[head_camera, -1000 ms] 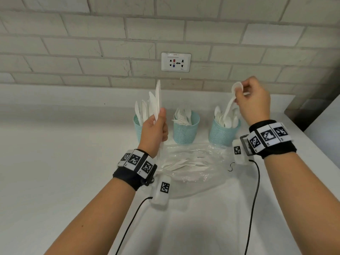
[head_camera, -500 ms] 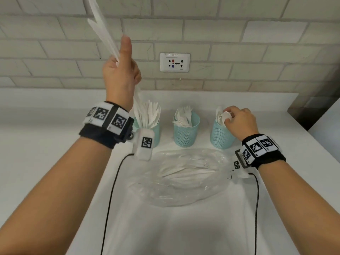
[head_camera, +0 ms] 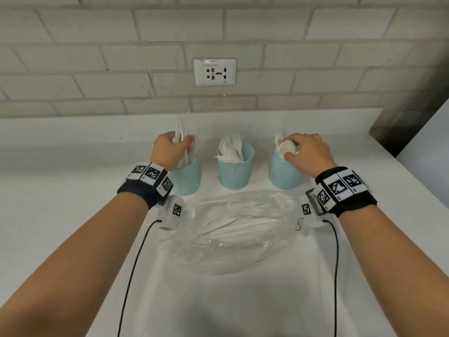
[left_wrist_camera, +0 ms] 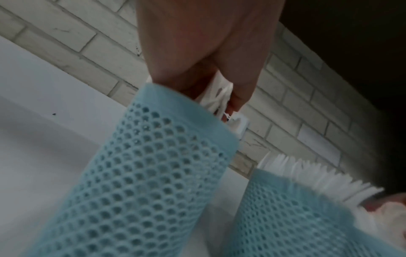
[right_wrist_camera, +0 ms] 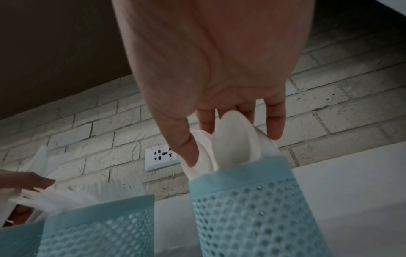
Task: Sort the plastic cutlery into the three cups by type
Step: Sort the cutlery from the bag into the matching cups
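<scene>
We count three blue mesh cups [head_camera: 234, 173] on the counter, standing in one row. We see two hands, the left hand [head_camera: 167, 150] and the right hand [head_camera: 307, 152], one over each outer cup. There is one clear plastic bag [head_camera: 233, 229] and one wall socket [head_camera: 215, 72]. The white cutlery pieces are too many and too overlapped for us to count.

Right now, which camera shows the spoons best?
The right wrist view: the spoons fill the frame's middle, bowls up in their cup, the right hand touching them. The head view shows them small, half hidden. The left wrist view misses them.
</scene>
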The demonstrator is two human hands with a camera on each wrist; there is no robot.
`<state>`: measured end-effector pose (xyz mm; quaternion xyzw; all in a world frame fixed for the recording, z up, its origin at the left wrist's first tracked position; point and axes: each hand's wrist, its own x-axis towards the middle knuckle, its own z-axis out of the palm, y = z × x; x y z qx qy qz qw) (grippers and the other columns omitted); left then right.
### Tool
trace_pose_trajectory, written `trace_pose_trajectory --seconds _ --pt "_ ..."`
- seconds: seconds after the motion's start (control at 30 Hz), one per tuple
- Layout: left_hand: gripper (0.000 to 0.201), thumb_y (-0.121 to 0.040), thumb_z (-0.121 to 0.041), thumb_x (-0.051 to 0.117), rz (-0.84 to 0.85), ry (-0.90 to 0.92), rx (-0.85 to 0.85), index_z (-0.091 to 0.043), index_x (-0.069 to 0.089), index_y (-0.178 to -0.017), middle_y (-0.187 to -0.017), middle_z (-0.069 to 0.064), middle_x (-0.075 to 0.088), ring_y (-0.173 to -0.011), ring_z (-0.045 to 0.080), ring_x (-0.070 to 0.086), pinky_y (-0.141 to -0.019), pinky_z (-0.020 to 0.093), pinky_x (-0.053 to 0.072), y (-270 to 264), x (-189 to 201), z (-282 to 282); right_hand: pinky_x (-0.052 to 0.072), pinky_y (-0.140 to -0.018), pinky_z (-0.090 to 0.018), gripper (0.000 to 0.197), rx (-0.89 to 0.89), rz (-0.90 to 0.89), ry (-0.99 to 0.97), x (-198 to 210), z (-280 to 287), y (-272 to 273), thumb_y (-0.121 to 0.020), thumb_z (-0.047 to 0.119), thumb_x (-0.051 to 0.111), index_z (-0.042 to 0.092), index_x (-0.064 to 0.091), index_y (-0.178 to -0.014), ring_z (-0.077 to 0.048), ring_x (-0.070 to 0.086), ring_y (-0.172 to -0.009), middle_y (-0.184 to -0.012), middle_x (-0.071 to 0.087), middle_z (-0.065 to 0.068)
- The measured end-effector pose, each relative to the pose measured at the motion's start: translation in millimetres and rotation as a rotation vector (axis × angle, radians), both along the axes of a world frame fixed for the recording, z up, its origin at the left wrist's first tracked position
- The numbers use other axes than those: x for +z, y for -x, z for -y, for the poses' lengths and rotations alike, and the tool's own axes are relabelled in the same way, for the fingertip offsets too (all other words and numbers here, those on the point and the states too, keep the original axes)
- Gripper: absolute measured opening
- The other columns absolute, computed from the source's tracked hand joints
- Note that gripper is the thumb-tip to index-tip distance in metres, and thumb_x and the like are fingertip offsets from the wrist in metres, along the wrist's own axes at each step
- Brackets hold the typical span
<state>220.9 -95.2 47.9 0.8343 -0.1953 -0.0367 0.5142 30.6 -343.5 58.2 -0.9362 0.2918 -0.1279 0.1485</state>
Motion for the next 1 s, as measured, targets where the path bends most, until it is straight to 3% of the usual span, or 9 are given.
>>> trace_pose_trajectory --seconds 0.1,0.27,0.4,0.47,0.53,0.63,0.7,0.83,1.0 --pt "0.028 -0.087 -0.025 0.060 0.050 -0.010 0.015 -0.011 0.059 -0.063 -0.063 0.003 0.060 -0.054 0.009 0.051 -0.052 0.015 0.041 -2 5 -2 0.033 -0.097 -0.040 0.039 0.000 0.035 -0.020 5 -3 -2 -0.085 0.032 0.058 0.023 0.056 -0.123 -0.029 0.042 -0.121 -0.122 0.059 -0.006" --pt "0.022 -0.085 -0.031 0.067 0.061 -0.223 -0.026 -0.009 0.062 -0.085 -0.072 0.001 0.054 -0.066 0.015 0.051 -0.060 0.024 0.039 2 11 -10 0.034 -0.098 -0.035 0.040 0.082 0.207 -0.012 23 -23 -3 -0.085 0.029 0.062 0.022 0.056 -0.124 -0.026 0.043 -0.119 -0.122 0.057 -0.006" --pt "0.043 -0.081 -0.034 0.072 0.321 -0.098 0.032 -0.009 0.058 -0.114 -0.102 0.003 0.051 -0.091 0.013 0.050 -0.080 0.023 0.040 17 28 -19 0.040 -0.073 -0.011 0.013 0.265 0.379 -0.183 42 -61 3 -0.084 0.020 0.065 0.021 0.068 -0.097 -0.001 0.056 -0.080 -0.092 0.065 0.002" --pt "0.027 -0.083 -0.025 0.071 0.453 -0.008 -0.037 -0.012 0.062 -0.105 -0.096 0.002 0.056 -0.085 0.012 0.053 -0.077 0.022 0.044 40 41 -24 0.042 -0.067 -0.006 0.005 0.414 0.284 -0.299 45 -85 12 -0.085 0.019 0.066 0.020 0.070 -0.088 0.006 0.056 -0.068 -0.082 0.067 0.006" --pt "0.007 -0.085 -0.016 0.068 0.414 -0.015 -0.278 -0.017 0.068 -0.091 -0.087 0.000 0.066 -0.076 0.011 0.060 -0.072 0.018 0.046 70 49 -29 0.044 -0.070 -0.011 0.009 0.567 0.040 -0.348 37 -108 23 -0.086 0.022 0.065 0.018 0.072 -0.090 0.002 0.059 -0.071 -0.083 0.069 0.007" --pt "0.007 -0.087 -0.018 0.067 0.268 -0.302 -0.715 -0.018 0.073 -0.091 -0.086 -0.008 0.070 -0.078 0.005 0.063 -0.075 0.013 0.046 112 35 -34 0.043 -0.076 -0.020 0.016 0.692 -0.330 -0.243 6 -133 38 -0.089 0.024 0.060 0.018 0.071 -0.099 -0.010 0.062 -0.086 -0.095 0.072 0.003" --pt "0.015 -0.091 -0.023 0.061 0.191 -0.539 -0.855 -0.017 0.072 -0.099 -0.094 -0.007 0.071 -0.082 0.004 0.061 -0.079 0.014 0.045 127 13 -34 0.041 -0.077 -0.023 0.020 0.656 -0.486 -0.162 -14 -138 45 -0.091 0.024 0.054 0.019 0.069 -0.103 -0.016 0.062 -0.095 -0.102 0.070 -0.001" --pt "0.022 -0.096 -0.017 0.049 0.154 -0.894 -0.760 -0.012 0.066 -0.109 -0.110 0.005 0.067 -0.100 0.020 0.060 -0.082 0.025 0.041 135 -19 -36 0.039 -0.077 -0.024 0.025 0.490 -0.616 -0.037 -33 -131 51 -0.087 0.020 0.056 0.018 0.064 -0.110 -0.022 0.059 -0.103 -0.111 0.064 -0.003" --pt "0.031 -0.090 -0.030 0.060 0.315 -1.123 -0.565 -0.006 0.059 -0.111 -0.116 0.011 0.061 -0.106 0.028 0.058 -0.080 0.031 0.042 136 -21 -43 0.044 -0.089 -0.035 0.068 0.326 -0.646 0.089 -43 -124 57 -0.079 0.030 0.072 0.010 0.037 -0.134 -0.029 0.053 -0.116 -0.129 0.050 -0.012"
